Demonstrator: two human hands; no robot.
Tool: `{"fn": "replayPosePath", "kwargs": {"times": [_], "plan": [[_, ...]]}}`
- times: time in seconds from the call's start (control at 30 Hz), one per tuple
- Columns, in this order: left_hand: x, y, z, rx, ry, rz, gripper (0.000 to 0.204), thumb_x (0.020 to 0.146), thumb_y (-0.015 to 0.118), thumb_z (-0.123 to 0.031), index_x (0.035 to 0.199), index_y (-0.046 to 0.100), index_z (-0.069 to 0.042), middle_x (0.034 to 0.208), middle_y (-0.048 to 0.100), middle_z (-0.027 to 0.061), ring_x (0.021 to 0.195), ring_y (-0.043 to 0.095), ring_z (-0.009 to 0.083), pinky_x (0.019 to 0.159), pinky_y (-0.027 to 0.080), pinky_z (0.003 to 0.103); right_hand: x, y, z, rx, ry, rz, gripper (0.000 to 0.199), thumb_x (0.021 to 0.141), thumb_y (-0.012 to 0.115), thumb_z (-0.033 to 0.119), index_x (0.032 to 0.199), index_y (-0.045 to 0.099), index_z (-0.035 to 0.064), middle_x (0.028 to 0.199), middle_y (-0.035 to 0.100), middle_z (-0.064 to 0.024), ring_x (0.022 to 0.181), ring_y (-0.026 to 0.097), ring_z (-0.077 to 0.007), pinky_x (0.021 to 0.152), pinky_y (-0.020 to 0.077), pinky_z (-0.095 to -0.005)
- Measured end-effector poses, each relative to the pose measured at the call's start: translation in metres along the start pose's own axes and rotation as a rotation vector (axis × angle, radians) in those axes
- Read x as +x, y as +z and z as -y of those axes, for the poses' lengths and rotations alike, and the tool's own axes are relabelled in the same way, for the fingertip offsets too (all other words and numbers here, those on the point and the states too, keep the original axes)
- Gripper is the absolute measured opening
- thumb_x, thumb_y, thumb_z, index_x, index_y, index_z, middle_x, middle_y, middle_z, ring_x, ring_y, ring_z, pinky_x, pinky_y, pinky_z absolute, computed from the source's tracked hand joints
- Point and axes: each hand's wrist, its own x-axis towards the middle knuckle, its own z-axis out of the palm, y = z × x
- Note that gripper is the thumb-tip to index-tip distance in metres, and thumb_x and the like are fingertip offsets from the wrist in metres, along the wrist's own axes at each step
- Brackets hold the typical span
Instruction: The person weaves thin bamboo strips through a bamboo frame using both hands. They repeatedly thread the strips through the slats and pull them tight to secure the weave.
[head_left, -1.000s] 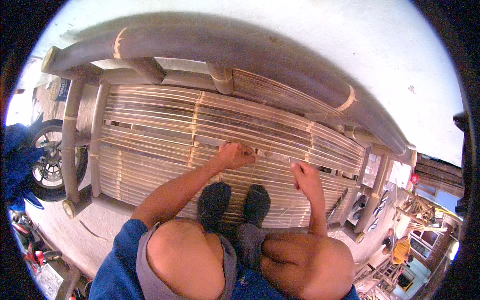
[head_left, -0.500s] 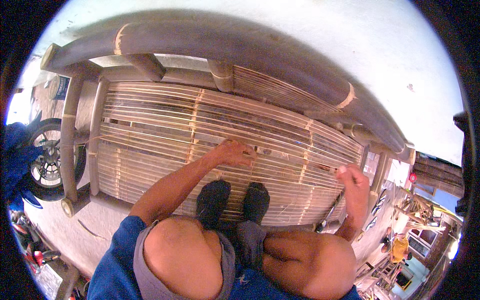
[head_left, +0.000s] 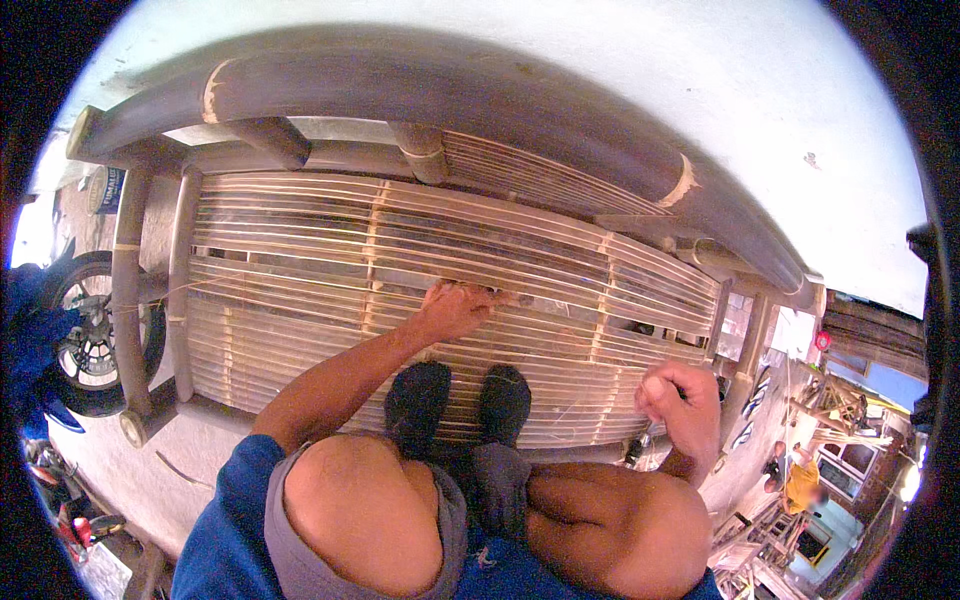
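Observation:
Beneath me is a bamboo bench with a seat of thin bamboo slats [head_left: 290,215] and thicker bamboo cross supports. My left hand [head_left: 460,308] rests on the slats at the middle of the seat, its fingers pinched together by a narrow gap. What the fingertips hold there, if anything, is too small to name. Above the right part of the seat, my right hand [head_left: 682,395] is raised with its fingers curled closed. Whatever sits inside those fingers is hidden. Both my feet [head_left: 417,405], in dark coverings, stand on the slats between the hands.
A thick bamboo rail [head_left: 450,95] runs along the far side, against a pale wall [head_left: 800,120]. At left are a motorcycle wheel [head_left: 95,330] and a paint-type bucket [head_left: 103,190]. Another person in yellow [head_left: 802,487] is at far right, near bamboo pieces [head_left: 840,415].
My right hand has come nearer and slightly left, lifting away from the bench's right end. The left hand stays by the same gap. The whole view has shifted a little.

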Motion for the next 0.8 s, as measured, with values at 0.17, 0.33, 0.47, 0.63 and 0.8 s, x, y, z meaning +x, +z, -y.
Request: {"fn": "replayPosePath", "kwargs": {"times": [0.17,0.33,0.47,0.63,0.8], "plan": [[0.001,0.003,-0.002,0.082,-0.049,0.036,0.048,0.095,0.047,-0.029,0.139,0.047,-0.046,0.118,0.068,0.0046,0.101,0.067,0.031,0.093,0.05,0.052,-0.01,-0.013,0.003,0.474,-0.589,0.178,0.035,0.089,0.067,0.023,0.065,0.058,-0.0005,0.051,0.053,-0.0093,0.04,0.047,-0.0186,0.041,0.038,-0.0335],[0.012,0.001,-0.013,0.08,-0.028,0.027,0.043,0.094,0.049,-0.029,0.135,0.052,-0.042,0.11,0.07,0.0061,0.097,0.068,0.0311,0.088,0.052,0.052,0.001,-0.016,0.011,0.484,-0.75,0.361,0.038,0.09,0.068,0.024,0.063,0.055,0.0013,0.049,0.05,-0.0077,0.039,0.043,-0.0163,0.039,0.0351,-0.0325],[0.015,-0.002,-0.019,0.065,-0.138,0.049,0.029,0.093,0.052,-0.032,0.119,0.061,-0.025,0.092,0.071,0.0131,0.085,0.069,0.0356,0.077,0.055,0.052,0.002,-0.018,0.006,0.545,-0.699,0.234,0.033,0.091,0.066,0.023,0.067,0.058,0.0012,0.053,0.053,-0.0089,0.041,0.044,-0.017,0.04,0.036,-0.0332],[0.01,-0.003,-0.015,0.02,-0.039,-0.099,0.025,0.092,0.055,-0.033,0.108,0.06,-0.014,0.08,0.068,0.0177,0.077,0.069,0.0362,0.068,0.055,0.051,0.001,-0.016,-0.013,0.594,-0.55,-0.157,0.029,0.093,0.064,0.023,0.072,0.059,0.0023,0.058,0.054,-0.0083,0.044,0.044,-0.0152,0.042,0.0375,-0.0325],[0.009,0.0,-0.008,0.013,-0.002,-0.071,0.026,0.09,0.056,-0.033,0.105,0.061,-0.012,0.084,0.069,0.0163,0.079,0.068,0.0344,0.07,0.055,0.049,0.018,-0.024,-0.012,0.509,-0.293,-0.408,0.03,0.097,0.061,0.027,0.078,0.058,0.0034,0.061,0.051,-0.0038,0.049,0.043,-0.012,0.051,0.0398,-0.0291]]}}
